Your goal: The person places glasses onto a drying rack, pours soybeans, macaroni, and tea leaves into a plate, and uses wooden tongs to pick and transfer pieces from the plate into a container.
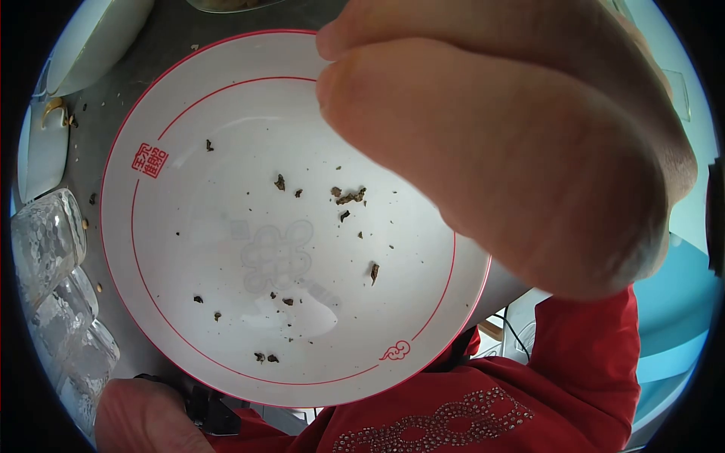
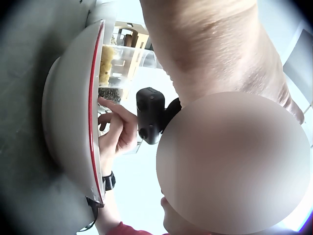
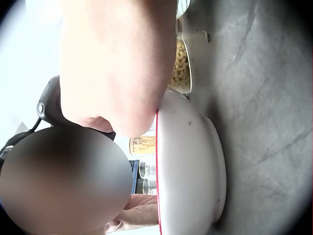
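Observation:
A wide white dish (image 1: 170,249) with a red rim stands on a grey marbled table. Small dark dry flakes (image 1: 351,197) lie scattered over its inside. My right hand (image 1: 513,151) looms large over the dish's far right side in the head view, two fingertips side by side and pointing left. In the left wrist view the right hand (image 2: 120,132) shows beyond the rim, one finger stretched out and the others bent. By the near left of the dish is my left hand (image 1: 143,419), cut off by the frame, with its fingers hidden.
Clear textured glasses (image 1: 57,302) line the left side, near a white cup (image 1: 41,147) and a white bowl (image 1: 102,45). A tub of cashew-like nuts (image 3: 180,68) and a holder of thin sticks (image 3: 143,145) stand behind the dish. Crumbs dot the table (image 3: 264,88).

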Demonstrator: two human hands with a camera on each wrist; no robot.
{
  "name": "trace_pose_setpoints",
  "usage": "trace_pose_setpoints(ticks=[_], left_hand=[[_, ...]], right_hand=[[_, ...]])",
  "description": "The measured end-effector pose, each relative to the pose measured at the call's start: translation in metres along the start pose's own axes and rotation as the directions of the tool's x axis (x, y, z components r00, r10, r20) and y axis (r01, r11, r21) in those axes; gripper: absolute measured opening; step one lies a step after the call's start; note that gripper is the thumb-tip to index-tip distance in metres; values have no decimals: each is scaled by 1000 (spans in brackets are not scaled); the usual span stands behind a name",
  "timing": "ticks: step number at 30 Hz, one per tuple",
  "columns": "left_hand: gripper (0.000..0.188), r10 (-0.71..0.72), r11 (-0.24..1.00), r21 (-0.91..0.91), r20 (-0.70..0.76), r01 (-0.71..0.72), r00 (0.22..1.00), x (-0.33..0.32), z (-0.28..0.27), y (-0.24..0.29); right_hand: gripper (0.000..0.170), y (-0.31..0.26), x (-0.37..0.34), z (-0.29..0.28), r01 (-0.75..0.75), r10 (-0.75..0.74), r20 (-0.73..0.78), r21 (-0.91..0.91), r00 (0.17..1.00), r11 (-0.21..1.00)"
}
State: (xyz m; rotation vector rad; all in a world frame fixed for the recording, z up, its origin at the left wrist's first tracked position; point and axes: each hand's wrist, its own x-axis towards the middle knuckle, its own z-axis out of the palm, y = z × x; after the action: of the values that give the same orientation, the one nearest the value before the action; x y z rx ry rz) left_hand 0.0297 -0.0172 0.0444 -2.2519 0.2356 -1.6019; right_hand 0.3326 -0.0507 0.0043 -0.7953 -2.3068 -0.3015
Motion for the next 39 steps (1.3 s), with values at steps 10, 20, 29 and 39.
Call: trace_pose_setpoints(ticks=[10,20,29,39], left_hand=[[70,111,991,-48,-207,-124,972,-6,26,-21],[37,-125,957,282,173,73,977,-29,-17,-25],[39,-488,856,-141,101,498,867,-37,35,-21],[34,-600,794,-16,145,608,787,-29,44,-14]], right_hand=[[22,38,-23,-22,6,-7,-71,-19,997,1000],[20,23,-6,-24,-29,25,-77,-53,997,998],[20,19,-8,-25,125,-129,-151,-30,980,992],[21,33,-17,-39,105,-103,-182,3,978,994]])
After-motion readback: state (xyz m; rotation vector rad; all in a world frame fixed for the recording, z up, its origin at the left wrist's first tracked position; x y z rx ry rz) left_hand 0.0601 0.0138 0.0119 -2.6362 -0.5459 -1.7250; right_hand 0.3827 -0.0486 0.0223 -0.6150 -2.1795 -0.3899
